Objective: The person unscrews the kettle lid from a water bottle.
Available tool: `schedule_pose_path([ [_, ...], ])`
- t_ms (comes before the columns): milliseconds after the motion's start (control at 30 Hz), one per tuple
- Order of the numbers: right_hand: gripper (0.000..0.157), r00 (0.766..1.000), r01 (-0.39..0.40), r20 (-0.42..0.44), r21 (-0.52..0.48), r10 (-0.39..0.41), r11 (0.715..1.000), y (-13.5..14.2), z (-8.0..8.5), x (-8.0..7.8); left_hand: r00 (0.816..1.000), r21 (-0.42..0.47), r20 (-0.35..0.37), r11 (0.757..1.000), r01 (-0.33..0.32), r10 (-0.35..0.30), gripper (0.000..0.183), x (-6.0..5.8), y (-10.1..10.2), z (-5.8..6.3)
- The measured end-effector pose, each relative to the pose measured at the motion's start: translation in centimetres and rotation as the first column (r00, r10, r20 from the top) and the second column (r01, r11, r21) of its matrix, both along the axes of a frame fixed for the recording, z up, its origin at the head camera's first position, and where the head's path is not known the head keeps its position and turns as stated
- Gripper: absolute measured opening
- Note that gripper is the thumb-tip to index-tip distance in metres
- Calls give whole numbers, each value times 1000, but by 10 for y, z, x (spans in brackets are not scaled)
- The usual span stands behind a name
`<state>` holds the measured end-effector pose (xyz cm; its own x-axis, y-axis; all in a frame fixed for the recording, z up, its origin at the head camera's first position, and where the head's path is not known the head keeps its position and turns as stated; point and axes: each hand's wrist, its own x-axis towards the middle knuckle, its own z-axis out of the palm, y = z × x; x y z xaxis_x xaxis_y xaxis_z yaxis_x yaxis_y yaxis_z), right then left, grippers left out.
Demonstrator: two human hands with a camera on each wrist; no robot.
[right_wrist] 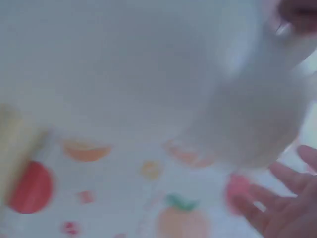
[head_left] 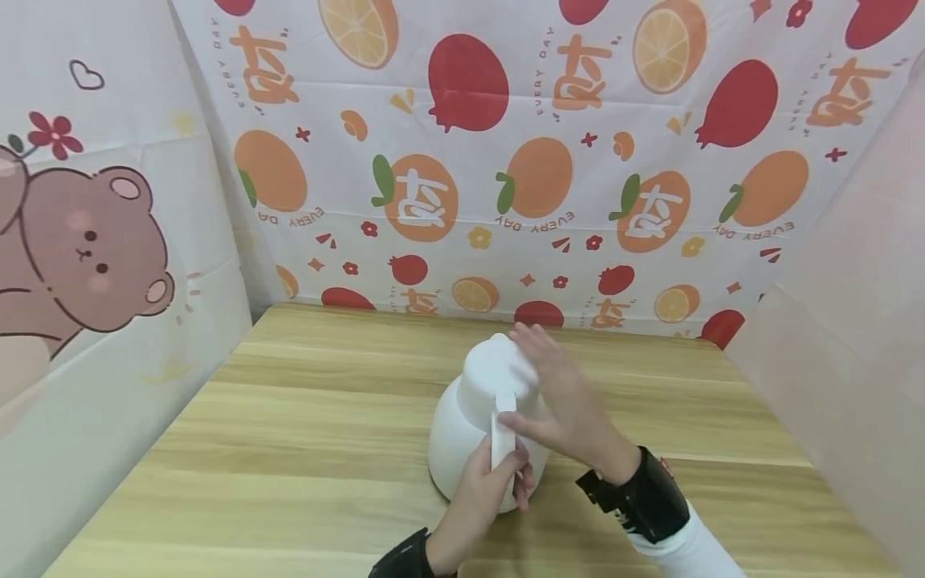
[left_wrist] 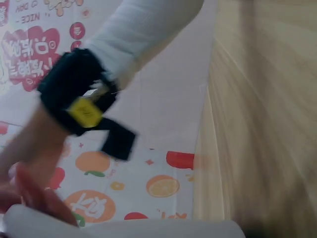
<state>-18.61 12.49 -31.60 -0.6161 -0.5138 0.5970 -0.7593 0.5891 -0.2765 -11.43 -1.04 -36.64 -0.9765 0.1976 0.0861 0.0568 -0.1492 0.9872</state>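
A white jug (head_left: 450,446) with a rounded body, a narrower top and a handle (head_left: 503,441) stands upright on the wooden table. My left hand (head_left: 478,491) grips the lower part of that handle, fingers curled round it. My right hand (head_left: 574,405), slightly blurred, is beside the jug's lid (head_left: 491,371) with its fingers extended and the thumb close to the top of the handle. In the right wrist view the jug (right_wrist: 119,74) fills the upper part, and the spread fingers of the right hand (right_wrist: 292,206) appear at lower right.
The wood-grain table (head_left: 303,433) extends around the jug. A fruit-print cloth (head_left: 607,120) hangs behind it, a bear-print cloth (head_left: 94,249) covers the left side, and a pale cloth (head_left: 853,321) covers the right. Dark bands (head_left: 654,498) circle both wrists.
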Motion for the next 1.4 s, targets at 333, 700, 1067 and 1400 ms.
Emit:
schedule_pose_path([
  [333,53,980,201,-21,183,-200,962,-37,17,17,997,102,-4,991,-81,82,19,2,7,-7],
  [700,45,981,192,8,108,-194,975,-31,13,19,995,71,-47,994,-89,92,25,-1,10,-12],
  [1067,43,986,156,-84,131,-146,979,-27,16,14,995,34,-75,997,-70,73,32,-1,9,-6],
  [1400,43,995,94,-35,168,-89,981,-22,18,7,996,21,-76,999,-45,47,45,-5,6,-7],
])
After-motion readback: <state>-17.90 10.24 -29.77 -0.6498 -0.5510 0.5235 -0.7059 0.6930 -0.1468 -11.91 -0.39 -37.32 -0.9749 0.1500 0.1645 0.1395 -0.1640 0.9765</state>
